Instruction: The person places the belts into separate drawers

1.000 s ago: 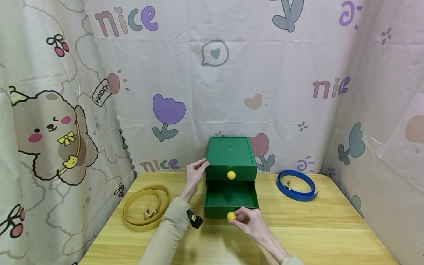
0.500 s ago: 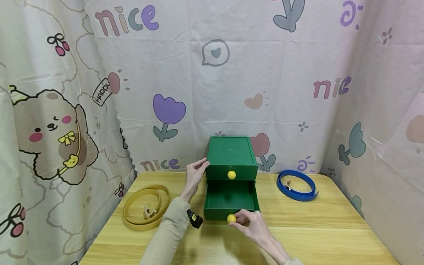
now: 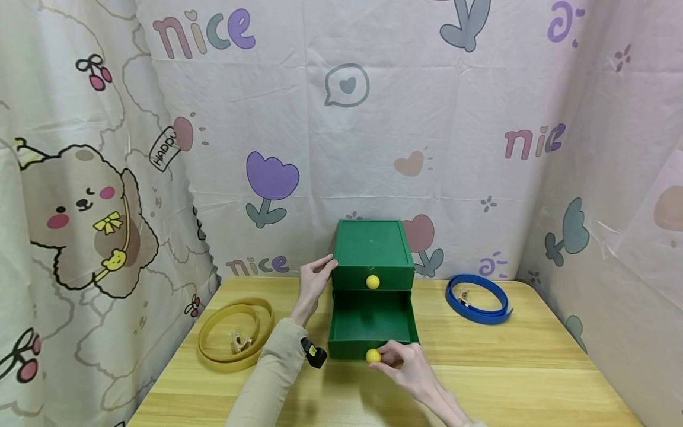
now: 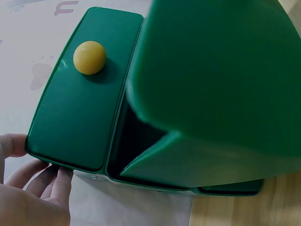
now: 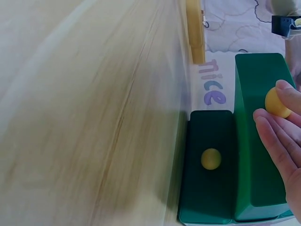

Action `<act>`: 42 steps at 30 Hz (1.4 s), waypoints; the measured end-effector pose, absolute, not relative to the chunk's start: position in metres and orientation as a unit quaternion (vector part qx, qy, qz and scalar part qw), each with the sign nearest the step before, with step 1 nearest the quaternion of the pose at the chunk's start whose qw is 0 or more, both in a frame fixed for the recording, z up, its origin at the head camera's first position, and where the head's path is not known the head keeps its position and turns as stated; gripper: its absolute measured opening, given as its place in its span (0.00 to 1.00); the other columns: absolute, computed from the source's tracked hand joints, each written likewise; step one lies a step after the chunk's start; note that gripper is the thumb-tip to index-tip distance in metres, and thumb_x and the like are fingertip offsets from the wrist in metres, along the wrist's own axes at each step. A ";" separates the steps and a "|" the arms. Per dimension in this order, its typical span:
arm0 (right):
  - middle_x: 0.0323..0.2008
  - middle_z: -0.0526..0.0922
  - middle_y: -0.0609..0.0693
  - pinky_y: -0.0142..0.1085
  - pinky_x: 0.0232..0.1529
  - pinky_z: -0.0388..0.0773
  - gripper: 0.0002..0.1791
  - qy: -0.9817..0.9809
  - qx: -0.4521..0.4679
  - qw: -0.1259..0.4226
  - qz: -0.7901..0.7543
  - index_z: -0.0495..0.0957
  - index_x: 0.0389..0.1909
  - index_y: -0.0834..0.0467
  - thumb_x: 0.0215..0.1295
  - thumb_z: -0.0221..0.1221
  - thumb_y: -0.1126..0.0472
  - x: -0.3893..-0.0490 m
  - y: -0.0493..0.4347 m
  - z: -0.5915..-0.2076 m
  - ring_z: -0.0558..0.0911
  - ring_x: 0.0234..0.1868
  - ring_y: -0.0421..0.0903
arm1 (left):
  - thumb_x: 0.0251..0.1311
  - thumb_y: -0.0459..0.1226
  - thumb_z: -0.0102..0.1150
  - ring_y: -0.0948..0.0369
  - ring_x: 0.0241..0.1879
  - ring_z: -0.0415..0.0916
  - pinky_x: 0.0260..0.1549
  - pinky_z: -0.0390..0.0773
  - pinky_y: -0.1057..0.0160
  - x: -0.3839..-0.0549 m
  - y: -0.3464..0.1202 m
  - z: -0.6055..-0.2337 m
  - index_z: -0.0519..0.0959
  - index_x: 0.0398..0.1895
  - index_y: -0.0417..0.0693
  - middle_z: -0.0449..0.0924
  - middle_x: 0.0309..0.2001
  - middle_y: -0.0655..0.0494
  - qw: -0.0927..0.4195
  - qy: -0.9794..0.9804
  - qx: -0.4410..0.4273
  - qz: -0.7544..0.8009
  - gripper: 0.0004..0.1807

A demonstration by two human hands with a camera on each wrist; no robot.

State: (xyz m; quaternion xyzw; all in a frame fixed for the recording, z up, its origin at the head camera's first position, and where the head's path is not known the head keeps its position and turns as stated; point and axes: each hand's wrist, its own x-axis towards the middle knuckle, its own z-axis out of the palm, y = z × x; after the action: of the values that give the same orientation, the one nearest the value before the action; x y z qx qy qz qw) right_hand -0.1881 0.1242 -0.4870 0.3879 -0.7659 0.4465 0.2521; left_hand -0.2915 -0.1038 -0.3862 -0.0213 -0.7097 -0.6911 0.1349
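Observation:
A green drawer cabinet (image 3: 370, 243) with round yellow knobs stands on the table. Its middle drawer (image 3: 373, 320) is pulled well out, and its visible inside holds nothing. My right hand (image 3: 408, 367) pinches the yellow knob (image 3: 373, 356) of that drawer between thumb and fingers. At the cabinet's upper left front edge, my left hand (image 3: 315, 284) touches the side with its fingertips, the thumb by the top corner. The right wrist view shows a lower drawer (image 5: 207, 188) that is closed, hidden in the head view behind the pulled-out one.
A coiled yellow belt (image 3: 235, 365) with a metal buckle lies left of the cabinet, near my left sleeve. On the right is a coiled blue belt (image 3: 480, 317). A printed curtain (image 3: 347, 148) hangs behind the table (image 3: 496, 385) and along both sides.
The middle drawer has slid slightly further out toward me, with my right hand moving along on its knob. My left hand stays in place on the cabinet.

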 end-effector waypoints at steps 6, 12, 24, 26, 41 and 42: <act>0.25 0.89 0.49 0.19 0.25 0.78 0.09 -0.771 0.385 0.247 0.444 0.82 0.33 0.57 0.53 0.73 0.66 -0.186 0.125 -0.488 0.84 0.24 0.30 | 0.69 0.37 0.60 0.53 0.57 0.80 0.61 0.79 0.54 -0.291 -0.104 -0.386 0.80 0.61 0.40 0.81 0.60 0.39 0.134 -0.709 -0.023 -0.691 0.20; 0.25 0.89 0.48 0.19 0.25 0.78 0.09 -0.776 0.383 0.241 0.439 0.82 0.32 0.57 0.54 0.73 0.66 -0.184 0.126 -0.489 0.83 0.25 0.27 | 0.68 0.37 0.60 0.55 0.56 0.81 0.60 0.79 0.53 -0.292 -0.104 -0.387 0.81 0.60 0.40 0.81 0.60 0.39 0.134 -0.708 -0.021 -0.693 0.19; 0.25 0.89 0.49 0.19 0.25 0.78 0.10 -0.779 0.381 0.238 0.437 0.82 0.32 0.57 0.54 0.73 0.66 -0.181 0.126 -0.490 0.83 0.26 0.27 | 0.68 0.37 0.61 0.55 0.56 0.81 0.60 0.80 0.52 -0.292 -0.103 -0.387 0.81 0.60 0.40 0.81 0.60 0.39 0.135 -0.708 -0.019 -0.693 0.19; 0.25 0.89 0.48 0.19 0.25 0.78 0.10 -0.778 0.384 0.240 0.436 0.81 0.32 0.57 0.53 0.73 0.66 -0.180 0.126 -0.490 0.83 0.25 0.27 | 0.68 0.37 0.61 0.55 0.56 0.81 0.60 0.80 0.53 -0.292 -0.103 -0.387 0.81 0.60 0.40 0.82 0.59 0.39 0.135 -0.708 -0.018 -0.693 0.19; 0.26 0.89 0.49 0.19 0.25 0.78 0.09 -0.774 0.390 0.231 0.442 0.82 0.33 0.57 0.55 0.73 0.66 -0.175 0.126 -0.489 0.84 0.26 0.29 | 0.68 0.37 0.61 0.51 0.59 0.80 0.62 0.78 0.51 -0.295 -0.104 -0.388 0.81 0.61 0.41 0.81 0.61 0.40 0.132 -0.705 -0.016 -0.697 0.20; 0.26 0.89 0.49 0.19 0.25 0.78 0.09 -0.774 0.390 0.229 0.443 0.82 0.33 0.57 0.55 0.72 0.65 -0.175 0.127 -0.489 0.84 0.26 0.29 | 0.68 0.37 0.61 0.52 0.59 0.80 0.62 0.78 0.51 -0.295 -0.104 -0.388 0.81 0.60 0.41 0.81 0.61 0.40 0.133 -0.705 -0.016 -0.696 0.20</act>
State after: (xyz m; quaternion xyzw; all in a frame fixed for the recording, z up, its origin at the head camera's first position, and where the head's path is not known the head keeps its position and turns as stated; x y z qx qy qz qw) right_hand -0.1751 0.1265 -0.4885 0.3895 -0.7745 0.4427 0.2291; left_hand -0.2950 -0.1039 -0.3882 -0.0158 -0.7051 -0.6964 0.1326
